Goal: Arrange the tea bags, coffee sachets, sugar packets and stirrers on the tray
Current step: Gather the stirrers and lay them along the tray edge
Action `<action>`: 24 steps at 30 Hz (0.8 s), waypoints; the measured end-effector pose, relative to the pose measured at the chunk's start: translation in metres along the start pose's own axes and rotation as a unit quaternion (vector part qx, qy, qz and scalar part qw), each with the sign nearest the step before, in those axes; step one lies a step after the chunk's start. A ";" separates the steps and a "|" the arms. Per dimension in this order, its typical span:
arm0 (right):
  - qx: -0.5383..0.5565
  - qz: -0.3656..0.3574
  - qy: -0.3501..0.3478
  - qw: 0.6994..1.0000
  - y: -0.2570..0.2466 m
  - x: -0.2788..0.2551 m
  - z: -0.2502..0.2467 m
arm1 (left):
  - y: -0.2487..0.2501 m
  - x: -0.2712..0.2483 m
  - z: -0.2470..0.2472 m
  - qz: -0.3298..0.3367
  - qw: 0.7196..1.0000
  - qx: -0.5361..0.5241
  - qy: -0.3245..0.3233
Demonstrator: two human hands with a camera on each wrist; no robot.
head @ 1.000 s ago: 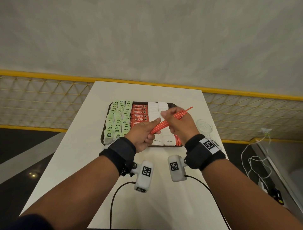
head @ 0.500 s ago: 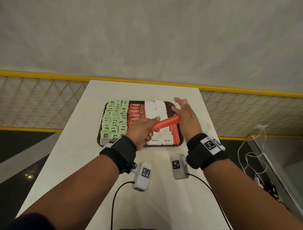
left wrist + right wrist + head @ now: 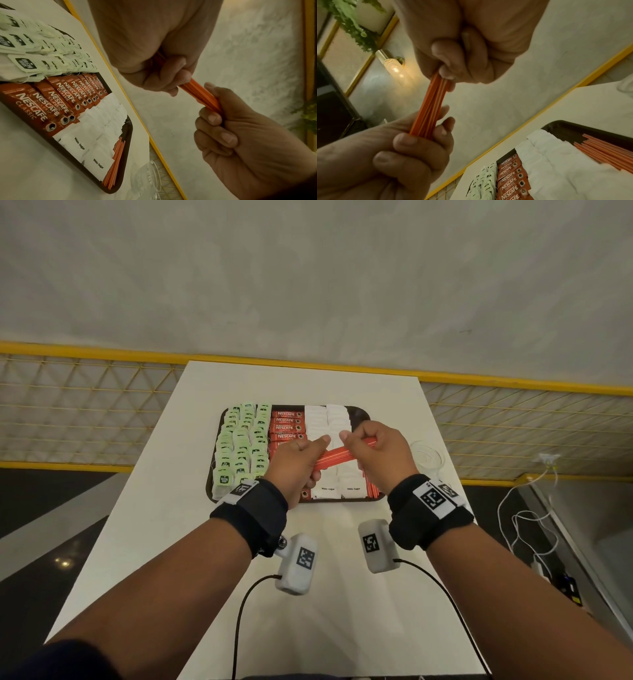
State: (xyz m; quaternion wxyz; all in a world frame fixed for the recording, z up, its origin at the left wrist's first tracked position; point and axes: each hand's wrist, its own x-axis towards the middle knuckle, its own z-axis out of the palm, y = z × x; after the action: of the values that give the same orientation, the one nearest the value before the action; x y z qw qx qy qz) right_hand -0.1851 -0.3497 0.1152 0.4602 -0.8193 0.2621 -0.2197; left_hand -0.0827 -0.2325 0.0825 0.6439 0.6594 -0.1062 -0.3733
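Observation:
Above the dark brown tray point(image 3: 361, 415), both hands hold one bundle of orange stirrers point(image 3: 337, 457). My left hand point(image 3: 299, 465) grips its near end and my right hand point(image 3: 371, 451) grips its far end. The wrist views show the fingers of both hands curled round the bundle point(image 3: 200, 94) point(image 3: 429, 108). On the tray lie rows of green tea bags point(image 3: 239, 446), red coffee sachets point(image 3: 287, 426) and white sugar packets point(image 3: 329, 419). More stirrers point(image 3: 371, 491) lie along the tray's right edge.
The tray sits on a white table point(image 3: 342, 594). A clear glass point(image 3: 428, 455) stands just right of the tray near the table's edge. White cables point(image 3: 527, 515) hang beyond the right side. A yellow-framed mesh railing point(image 3: 85, 412) runs behind the table.
Half a second ago my right hand was open, flat against the bundle's far end; now its fingers have curled round that end. My left hand has kept its grip throughout.

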 end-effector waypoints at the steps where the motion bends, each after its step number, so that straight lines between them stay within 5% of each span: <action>1: -0.010 -0.022 0.009 1.000 -0.001 0.000 0.001 | 0.000 0.001 -0.002 -0.036 0.999 -0.005 0.007; 8: -0.124 -0.144 -0.056 0.980 -0.009 0.001 0.009 | 0.004 0.001 -0.034 -0.253 0.956 -0.053 -0.138; 16: -0.138 -0.117 -0.083 0.980 -0.020 0.005 0.028 | 0.006 0.001 -0.043 -0.213 0.969 -0.085 -0.091; 20: 0.041 -0.005 -0.085 0.996 -0.021 0.003 0.037 | 0.005 0.007 -0.054 -0.189 0.975 -0.096 -0.067; 24: 0.171 0.061 -0.182 0.966 -0.010 -0.001 0.047 | -0.002 0.013 -0.056 -0.209 0.965 -0.148 -0.060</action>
State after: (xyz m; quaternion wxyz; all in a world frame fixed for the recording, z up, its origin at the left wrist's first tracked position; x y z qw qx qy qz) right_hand -0.1554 -0.3148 0.1008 0.6459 -0.7370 0.1819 -0.0805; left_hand -0.0391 -0.1973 0.0696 0.6343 0.5406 0.0525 -0.5501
